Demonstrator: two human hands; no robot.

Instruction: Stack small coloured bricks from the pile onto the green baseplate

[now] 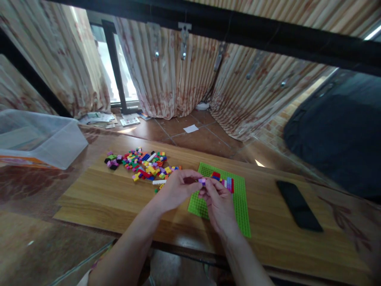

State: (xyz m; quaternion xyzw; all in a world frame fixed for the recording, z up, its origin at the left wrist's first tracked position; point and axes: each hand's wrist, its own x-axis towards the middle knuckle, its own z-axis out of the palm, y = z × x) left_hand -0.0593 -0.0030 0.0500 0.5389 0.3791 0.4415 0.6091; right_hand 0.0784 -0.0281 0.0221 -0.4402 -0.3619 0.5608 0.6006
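Observation:
Between my two hands, just above the green baseplate [242, 206], is a small purple toy brick [203, 181]. My left hand [175, 186] pinches it from the left, thumb and forefinger closed. From the right, the fingertips of my right hand [219, 202] close on the same brick. Red, blue, yellow and pink bricks [229, 184] sit on the baseplate behind my right hand, which partly hides them. To the left, a loose heap of coloured bricks [145, 163] is spread on the wooden board [119, 202].
A black phone [299, 206] lies on the board at the right. At the far left stands a clear plastic bin [44, 139]. A dark metal bar [208, 24] crosses above. Patterned curtains [178, 75] hang beyond the tiled floor, where papers [98, 119] lie.

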